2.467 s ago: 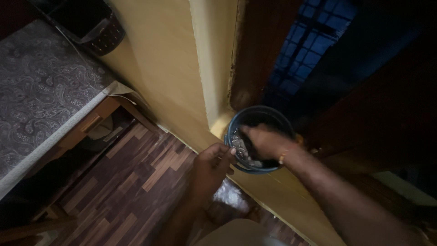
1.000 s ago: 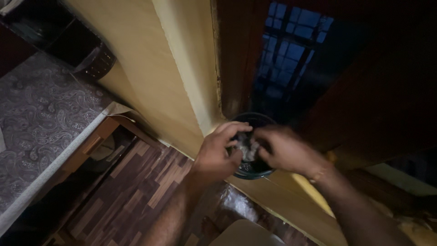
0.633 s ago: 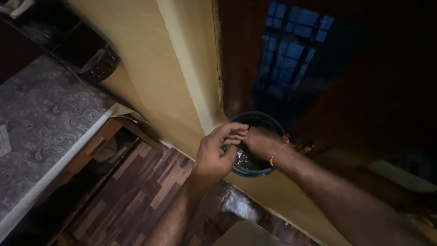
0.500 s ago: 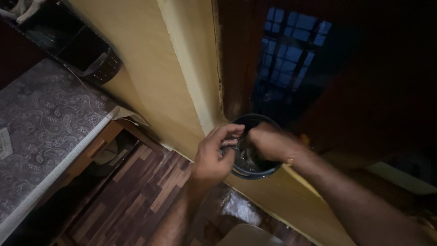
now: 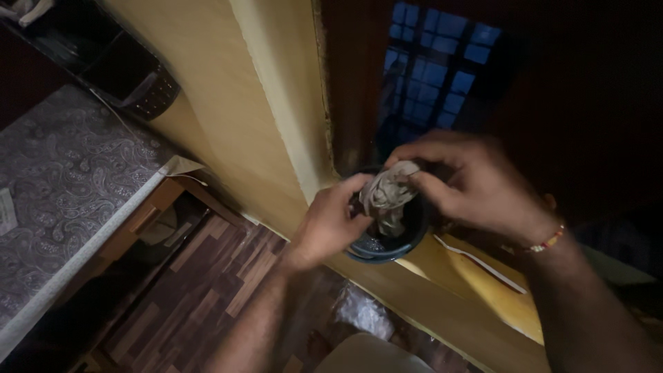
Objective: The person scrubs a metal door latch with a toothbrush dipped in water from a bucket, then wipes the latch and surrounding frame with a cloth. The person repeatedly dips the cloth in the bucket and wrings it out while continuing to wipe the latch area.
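Near the middle of the frame, a small dark-blue bucket (image 5: 390, 242) resting on a yellow ledge (image 5: 476, 280), just below a dark window with a blue-lit grille (image 5: 431, 65). Held over the bucket's mouth, a bunched grey rag (image 5: 388, 195), apparently wet, its tail hanging down inside the rim. Some water showing at the bottom of the bucket.

Judged from this: rag already soaked and lifted clear of the water, squeezing or wringing under way but not finished, with both ends gripped and the cloth not yet taken away from the bucket. No wiping of any surface visible.

Left hand (image 5: 330, 224), centre of the frame: fingers curled, thumb and fingertips pinching the rag's left edge, heel of the hand against the bucket's near rim. Right hand (image 5: 476, 183), right of centre, thread band at the wrist: fingers half closed around the rag's top and right side, clasping it from above.

At the left edge, a table under a grey paisley cloth (image 5: 62, 186); lower left, dark wood-pattern floor (image 5: 200, 290); upper left, a dark perforated basket (image 5: 145, 86) against the yellow wall (image 5: 228, 103).
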